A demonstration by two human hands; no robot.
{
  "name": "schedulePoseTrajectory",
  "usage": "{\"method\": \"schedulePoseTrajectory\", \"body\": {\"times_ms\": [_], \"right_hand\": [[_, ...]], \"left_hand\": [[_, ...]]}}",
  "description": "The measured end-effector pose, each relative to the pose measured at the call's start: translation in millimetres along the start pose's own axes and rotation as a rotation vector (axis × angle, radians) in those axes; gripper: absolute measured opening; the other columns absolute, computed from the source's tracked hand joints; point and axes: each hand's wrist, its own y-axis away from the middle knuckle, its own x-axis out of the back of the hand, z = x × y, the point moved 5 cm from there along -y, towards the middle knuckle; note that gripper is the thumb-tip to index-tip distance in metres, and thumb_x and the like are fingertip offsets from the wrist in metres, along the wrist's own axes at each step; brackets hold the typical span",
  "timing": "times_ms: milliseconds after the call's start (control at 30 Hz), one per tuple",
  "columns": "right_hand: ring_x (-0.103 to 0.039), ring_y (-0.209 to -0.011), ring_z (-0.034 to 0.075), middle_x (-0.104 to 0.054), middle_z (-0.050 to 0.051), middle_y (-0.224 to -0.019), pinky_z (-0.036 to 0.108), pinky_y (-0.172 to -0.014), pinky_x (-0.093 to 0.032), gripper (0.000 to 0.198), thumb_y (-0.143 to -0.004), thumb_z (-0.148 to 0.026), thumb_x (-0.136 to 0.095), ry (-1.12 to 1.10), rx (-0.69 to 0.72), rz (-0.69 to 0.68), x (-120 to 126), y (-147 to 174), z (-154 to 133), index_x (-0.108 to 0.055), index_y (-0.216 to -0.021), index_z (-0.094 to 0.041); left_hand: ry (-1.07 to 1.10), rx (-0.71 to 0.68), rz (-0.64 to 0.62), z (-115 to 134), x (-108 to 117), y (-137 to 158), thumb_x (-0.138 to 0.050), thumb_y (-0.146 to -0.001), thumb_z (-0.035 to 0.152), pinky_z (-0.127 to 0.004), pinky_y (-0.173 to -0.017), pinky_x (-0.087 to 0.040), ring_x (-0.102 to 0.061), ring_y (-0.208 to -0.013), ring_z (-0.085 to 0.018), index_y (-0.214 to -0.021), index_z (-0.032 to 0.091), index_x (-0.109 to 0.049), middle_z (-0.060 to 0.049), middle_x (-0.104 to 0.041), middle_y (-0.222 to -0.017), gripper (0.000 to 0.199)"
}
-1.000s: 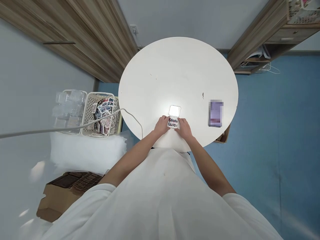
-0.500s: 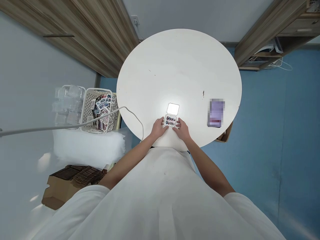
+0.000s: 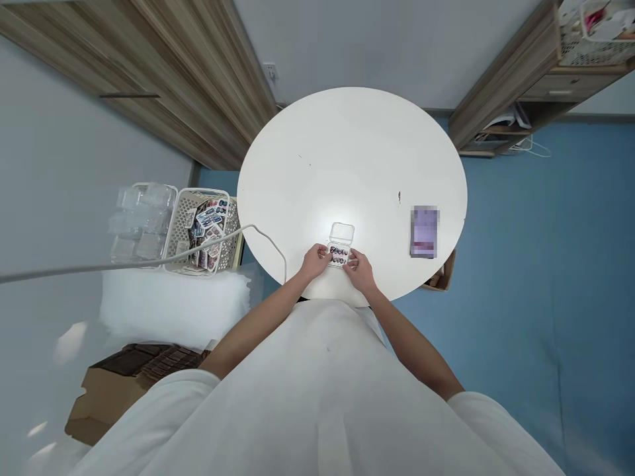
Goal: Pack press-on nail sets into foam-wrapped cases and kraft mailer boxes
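Observation:
A small clear plastic case [image 3: 338, 254] lies near the front edge of the white table with its hinged lid [image 3: 342, 232] tipped back, away from me. Inside it are two rows of small, dark, glossy patterned pieces that look like press-on nails. My left hand [image 3: 316, 261] grips the case's left side, its thumb over the near left part. On the other side, my right hand [image 3: 360, 271] holds the right edge with bent fingers and the thumb at the near corner. Some fingertips are hidden or too small to make out.
A blurred purple pack [image 3: 424, 231] lies at the table's right. Left of the table [image 3: 347, 145] stand a white basket [image 3: 184, 218] of patterned cards and another of clear plastic boxes [image 3: 143, 215]. A pale cable [image 3: 233, 233] crosses onto the table. A cardboard box [image 3: 106, 403] is lower left.
The camera view has tilted, so the table appears lower. Both hands have closed in on the sides of the case, and its lid now shows less glare.

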Motion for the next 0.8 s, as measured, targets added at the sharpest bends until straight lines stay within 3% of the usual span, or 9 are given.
{"method": "schedulePoseTrajectory", "body": {"times_ms": [167,367,467,567,800], "right_hand": [[-0.056,-0.074,0.013,-0.052,0.005,-0.104,0.031,-0.069,-0.05,0.052,-0.068,-0.03,-0.061,-0.182,0.008,-0.001,-0.2,13.6,-18.0,-0.049,-0.119,-0.023],[-0.059,-0.08,0.014,-0.058,0.004,-0.103,0.031,-0.075,-0.047,0.046,-0.067,-0.044,-0.064,-0.418,-0.062,0.062,3.9,26.5,-40.8,-0.057,-0.108,-0.023],[-0.06,-0.083,0.014,-0.062,0.004,-0.104,0.031,-0.077,-0.047,0.042,-0.069,-0.05,-0.061,-0.561,-0.102,-0.023,-3.8,25.8,-52.9,-0.06,-0.103,-0.024],[-0.061,-0.084,0.015,-0.065,0.003,-0.102,0.031,-0.078,-0.047,0.041,-0.066,-0.045,-0.067,-0.635,-0.057,-0.094,-15.3,25.0,-69.2,-0.061,-0.101,-0.024],[-0.06,-0.088,0.015,-0.064,0.002,-0.107,0.03,-0.074,-0.048,0.04,-0.065,-0.035,-0.069,-0.639,0.033,-0.053,-36.6,37.3,-88.0,-0.059,-0.104,-0.029]], "left_hand": [[0.331,0.034,-0.16,2.5,14.9,13.2,-0.061,-0.068,0.031,-0.026,-0.062,-0.039,-0.051,-0.061,-0.009,-0.085,0.017,-0.054,-0.001,-0.059,-0.073,0.023],[0.545,0.004,-0.281,10.8,41.0,27.1,-0.069,-0.064,0.034,-0.025,-0.064,-0.039,-0.052,-0.063,-0.008,-0.086,0.017,-0.055,-0.001,-0.062,-0.073,0.031],[0.598,-0.015,-0.342,13.7,51.7,34.0,-0.072,-0.061,0.034,-0.025,-0.064,-0.04,-0.055,-0.065,-0.009,-0.086,0.017,-0.055,-0.001,-0.063,-0.075,0.035],[0.621,-0.02,-0.421,12.5,60.8,40.6,-0.075,-0.058,0.035,-0.026,-0.065,-0.04,-0.057,-0.066,-0.01,-0.086,0.016,-0.056,-0.002,-0.063,-0.075,0.039],[0.708,0.036,-0.507,-1.9,81.1,52.5,-0.076,-0.059,0.033,-0.027,-0.069,-0.043,-0.058,-0.069,-0.01,-0.086,0.017,-0.058,-0.002,-0.063,-0.078,0.036]]}}
